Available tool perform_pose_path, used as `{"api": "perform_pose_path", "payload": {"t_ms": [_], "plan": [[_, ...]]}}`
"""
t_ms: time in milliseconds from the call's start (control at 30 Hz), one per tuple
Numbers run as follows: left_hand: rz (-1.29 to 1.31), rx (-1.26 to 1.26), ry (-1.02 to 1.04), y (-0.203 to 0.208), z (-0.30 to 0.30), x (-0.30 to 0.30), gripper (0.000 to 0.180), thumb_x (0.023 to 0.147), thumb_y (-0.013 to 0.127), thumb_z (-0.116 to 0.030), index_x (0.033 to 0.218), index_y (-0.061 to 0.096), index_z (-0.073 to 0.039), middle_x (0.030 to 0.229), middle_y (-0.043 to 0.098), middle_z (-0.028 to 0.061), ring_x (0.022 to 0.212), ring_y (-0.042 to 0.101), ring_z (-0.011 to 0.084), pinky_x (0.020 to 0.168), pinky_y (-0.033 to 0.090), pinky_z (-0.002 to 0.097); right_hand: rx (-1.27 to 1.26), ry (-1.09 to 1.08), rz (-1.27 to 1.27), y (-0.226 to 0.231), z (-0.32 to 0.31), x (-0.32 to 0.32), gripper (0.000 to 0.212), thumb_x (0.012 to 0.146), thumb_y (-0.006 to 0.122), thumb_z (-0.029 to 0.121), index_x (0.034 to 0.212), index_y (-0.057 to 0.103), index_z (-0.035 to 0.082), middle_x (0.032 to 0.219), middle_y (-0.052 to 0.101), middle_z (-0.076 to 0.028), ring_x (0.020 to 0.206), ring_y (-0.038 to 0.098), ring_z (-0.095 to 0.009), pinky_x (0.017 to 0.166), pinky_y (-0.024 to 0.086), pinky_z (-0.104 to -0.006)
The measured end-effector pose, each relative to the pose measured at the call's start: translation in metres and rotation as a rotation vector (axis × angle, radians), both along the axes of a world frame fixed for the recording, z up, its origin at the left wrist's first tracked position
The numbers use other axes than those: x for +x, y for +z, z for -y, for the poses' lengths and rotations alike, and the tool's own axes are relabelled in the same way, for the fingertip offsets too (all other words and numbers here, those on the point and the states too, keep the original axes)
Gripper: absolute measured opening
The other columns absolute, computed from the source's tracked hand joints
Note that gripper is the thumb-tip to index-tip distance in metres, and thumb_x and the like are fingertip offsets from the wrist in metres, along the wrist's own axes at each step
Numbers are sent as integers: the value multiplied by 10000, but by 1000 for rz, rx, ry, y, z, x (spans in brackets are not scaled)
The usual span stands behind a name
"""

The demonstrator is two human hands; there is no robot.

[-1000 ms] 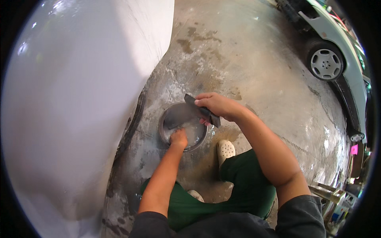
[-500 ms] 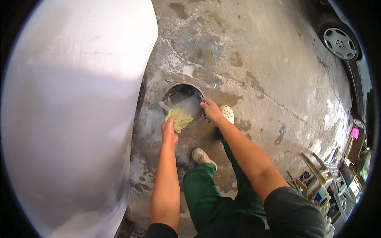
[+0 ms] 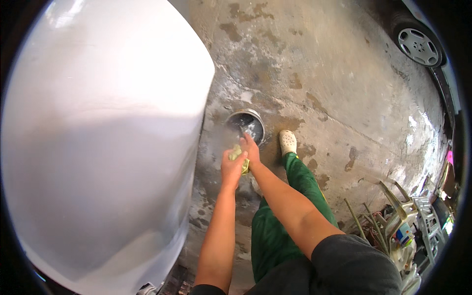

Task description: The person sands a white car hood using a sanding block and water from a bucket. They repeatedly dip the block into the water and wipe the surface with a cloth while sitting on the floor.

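A round bucket (image 3: 253, 114) stands on the stained concrete floor (image 3: 339, 78).

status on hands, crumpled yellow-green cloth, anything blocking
Left hand gripping cloth; right hand against it, grip unclear. Round grey-rimmed bucket just beyond. Nothing visibly blocking.

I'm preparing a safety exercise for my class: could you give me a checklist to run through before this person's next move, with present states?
1. Left hand holding the yellow-green cloth: ok.
2. Right hand free: not ok, it is against the cloth too.
3. Bucket upright on the floor: ok.
4. Bucket's contents known: cannot tell, the hands and a hazy blur hide part of it.
5. Pale shoe apart from the bucket: ok, floor shows between them.
6. Floor dry: cannot tell, it is blotched with dark patches.
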State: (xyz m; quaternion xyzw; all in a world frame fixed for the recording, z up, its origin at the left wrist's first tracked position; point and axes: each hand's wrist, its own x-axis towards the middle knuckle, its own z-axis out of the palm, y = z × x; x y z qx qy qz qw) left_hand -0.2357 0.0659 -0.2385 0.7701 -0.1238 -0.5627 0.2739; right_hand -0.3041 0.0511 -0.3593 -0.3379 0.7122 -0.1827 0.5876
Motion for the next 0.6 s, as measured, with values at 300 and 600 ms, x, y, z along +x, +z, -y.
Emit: {"api": "perform_pose_path", "payload": {"t_ms": [300, 600], "plan": [[637, -191, -728, 181, 27, 63, 378, 857, 697, -226, 1160, 580, -31, 1066, 697, 248, 997, 682, 432, 879, 524, 483, -19, -526, 470, 77, 4, 108, 558, 1028, 541, 275, 1482, 501, -46, 1464, 562, -287, 1359, 549, -388, 1124, 418, -412], [980, -616, -1309, 538, 27, 168, 655, 820, 691, -75, 1438, 482, -9, 1300, 536, 202, 1220, 558, 380, 1058, 464, 439, -179, -697, 610, 272, -30, 153, 533, 1038, 574, 251, 1471, 487, -48, 1465, 548, -242, 1368, 518, -335, 1132, 397, -402]]}}
